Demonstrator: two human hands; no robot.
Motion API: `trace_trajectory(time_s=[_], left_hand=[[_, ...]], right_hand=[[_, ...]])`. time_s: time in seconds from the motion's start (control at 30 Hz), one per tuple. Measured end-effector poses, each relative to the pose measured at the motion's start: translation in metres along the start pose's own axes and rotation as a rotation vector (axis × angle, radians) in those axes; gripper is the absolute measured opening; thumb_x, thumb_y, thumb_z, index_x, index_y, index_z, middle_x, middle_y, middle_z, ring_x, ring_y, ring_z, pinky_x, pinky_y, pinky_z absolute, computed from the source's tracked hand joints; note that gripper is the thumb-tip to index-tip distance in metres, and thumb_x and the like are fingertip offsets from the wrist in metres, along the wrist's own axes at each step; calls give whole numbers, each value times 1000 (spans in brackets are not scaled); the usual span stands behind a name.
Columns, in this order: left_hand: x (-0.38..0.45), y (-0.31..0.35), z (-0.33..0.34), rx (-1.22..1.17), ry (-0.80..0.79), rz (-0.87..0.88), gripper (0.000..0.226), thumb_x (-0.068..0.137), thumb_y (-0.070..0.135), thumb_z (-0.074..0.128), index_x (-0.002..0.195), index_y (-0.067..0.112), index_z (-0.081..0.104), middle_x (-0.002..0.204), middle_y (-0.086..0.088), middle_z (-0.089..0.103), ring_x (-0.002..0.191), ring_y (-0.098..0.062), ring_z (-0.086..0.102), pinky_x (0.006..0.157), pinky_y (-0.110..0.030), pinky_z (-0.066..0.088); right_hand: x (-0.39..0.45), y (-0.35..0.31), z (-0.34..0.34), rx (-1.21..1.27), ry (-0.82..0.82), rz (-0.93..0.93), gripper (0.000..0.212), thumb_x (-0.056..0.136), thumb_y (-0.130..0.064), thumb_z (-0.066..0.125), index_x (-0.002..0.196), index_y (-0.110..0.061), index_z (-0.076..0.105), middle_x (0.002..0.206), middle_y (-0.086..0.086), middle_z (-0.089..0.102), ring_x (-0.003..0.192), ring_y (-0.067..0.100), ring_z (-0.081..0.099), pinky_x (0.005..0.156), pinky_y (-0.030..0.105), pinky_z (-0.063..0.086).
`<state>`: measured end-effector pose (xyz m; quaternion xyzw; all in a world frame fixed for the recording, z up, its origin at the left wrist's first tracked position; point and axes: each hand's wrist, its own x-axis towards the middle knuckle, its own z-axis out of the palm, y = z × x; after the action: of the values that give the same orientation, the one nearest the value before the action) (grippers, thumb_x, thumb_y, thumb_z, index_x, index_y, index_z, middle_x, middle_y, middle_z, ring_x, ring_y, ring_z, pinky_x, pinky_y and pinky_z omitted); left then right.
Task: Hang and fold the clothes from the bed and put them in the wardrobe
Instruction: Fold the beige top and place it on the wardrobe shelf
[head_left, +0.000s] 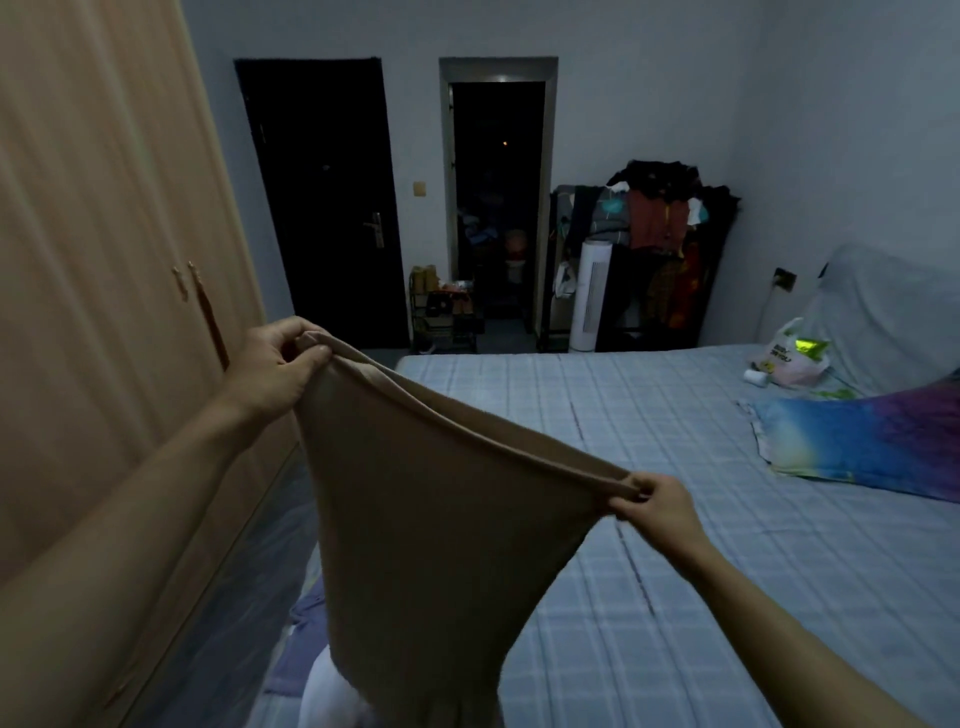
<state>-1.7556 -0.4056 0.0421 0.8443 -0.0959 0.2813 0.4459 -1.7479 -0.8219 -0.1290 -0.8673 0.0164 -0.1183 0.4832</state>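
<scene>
1. Left hand (283, 364) pinches one end of the tan garment (431, 545) top edge, fingers curled
2. Right hand (657, 501) pinches the other end, fingers curled
3. Garment hangs stretched between both hands above the bed (675, 519)
4. Wardrobe (104, 260) at left, doors closed

One view only: head-worn wide-angle camera, standing height, at the near corner of the bed (675, 467). It faces forward and tilted down, along the room toward the far wall. Both forearms enter from the lower corners of the frame; left hand (280, 364) sits centre left, right hand (657, 501) centre right, both close to the lens. The tan garment (431, 519) stretched between them fills the lower middle. Wardrobe (104, 260) runs up the left edge, very near. Dark door (322, 202) and open doorway (496, 197) sit upper centre, far off. Strong barrel distortion at the edges. No second view to overlap.
</scene>
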Motion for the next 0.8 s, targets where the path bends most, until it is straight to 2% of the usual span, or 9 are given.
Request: trace_trajectory(time_s=[0.1,0.2,0.33,0.47,0.53,0.6,0.63,0.73,0.8], left_hand=[[0,-13,5,-10,6,-36,18,90,3,65,84,19,67,73,-1,61,59,4,53,54,-14,44],[1,-21,15,-43,-39,-48,21,88,5,69,79,24,66,73,0,63,63,-4,55,56,-14,45],[-1,-14,36,-104,-136,-34,10,85,12,74,87,22,71,82,-4,68,71,-13,60,65,-28,48],[-11,5,63,-226,-258,-57,18,79,10,78,95,15,71,91,-10,70,83,-21,67,74,-38,56],[-16,7,75,-280,-363,-85,33,71,11,82,102,13,70,95,-10,71,88,-22,69,77,-40,57],[-20,8,87,-206,-429,-61,47,67,11,86,110,18,68,101,-5,70,92,-18,68,80,-37,57],[-22,10,94,-148,-440,-35,48,66,10,87,110,19,68,100,-3,70,92,-16,68,79,-35,57],[-32,23,116,9,-382,47,24,70,7,85,83,20,69,78,0,69,73,-14,66,60,-18,51],[-37,32,130,4,-338,33,16,75,10,82,73,15,67,70,-3,66,67,-18,63,55,-21,48]], right_hand=[[9,-15,-25,71,182,-34,18,72,0,78,64,-14,68,63,5,69,65,23,67,64,39,53],[12,-29,-53,127,290,-58,15,76,0,73,75,-12,65,74,9,70,75,28,69,73,49,59],[5,-45,-98,116,418,-107,21,80,1,70,93,-14,61,87,4,68,84,19,68,78,42,59],[-9,-47,-144,141,534,-106,38,84,-1,70,117,-16,59,89,5,69,81,17,66,76,34,56],[-19,-43,-164,83,572,-107,26,85,1,67,106,-14,64,86,7,67,80,18,63,76,37,54],[-27,-32,-184,36,574,-112,6,88,-1,64,88,-7,66,80,8,64,75,16,57,69,37,49],[-30,-25,-193,25,571,-110,6,89,-3,63,84,-1,65,76,9,62,72,15,54,65,37,46],[-34,-5,-214,46,543,-97,13,91,-9,62,85,2,64,76,13,61,71,17,51,64,38,44],[-35,3,-222,72,511,-82,10,94,-7,59,87,-1,64,80,15,61,73,20,53,65,39,45]])
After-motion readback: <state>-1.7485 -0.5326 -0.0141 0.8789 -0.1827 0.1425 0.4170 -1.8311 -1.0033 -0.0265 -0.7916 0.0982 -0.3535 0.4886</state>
